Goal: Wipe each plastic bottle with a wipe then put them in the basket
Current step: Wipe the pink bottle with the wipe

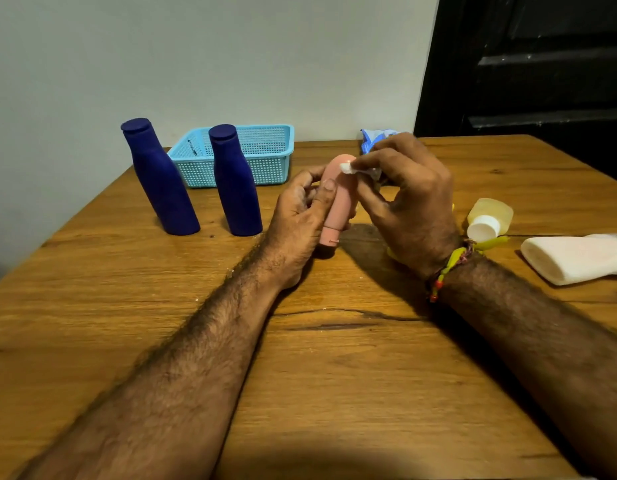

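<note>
My left hand [300, 216] grips a small pink plastic bottle [336, 202], cap end down toward the table. My right hand [404, 195] pinches a white wipe [348, 167] against the bottle's upper end. Two dark blue bottles [161, 178] [236, 181] stand upright on the left. Behind them sits a light blue mesh basket [269, 157], which looks empty. A yellowish bottle with a white cap [489, 218] lies to the right, and a white bottle [574, 258] lies at the far right.
The wooden table [335, 358] reaches the wall at the back. A blue wipe packet [373, 138] lies behind my right hand. A dark doorway [542, 64] stands at the right. A thread bracelet circles my right wrist.
</note>
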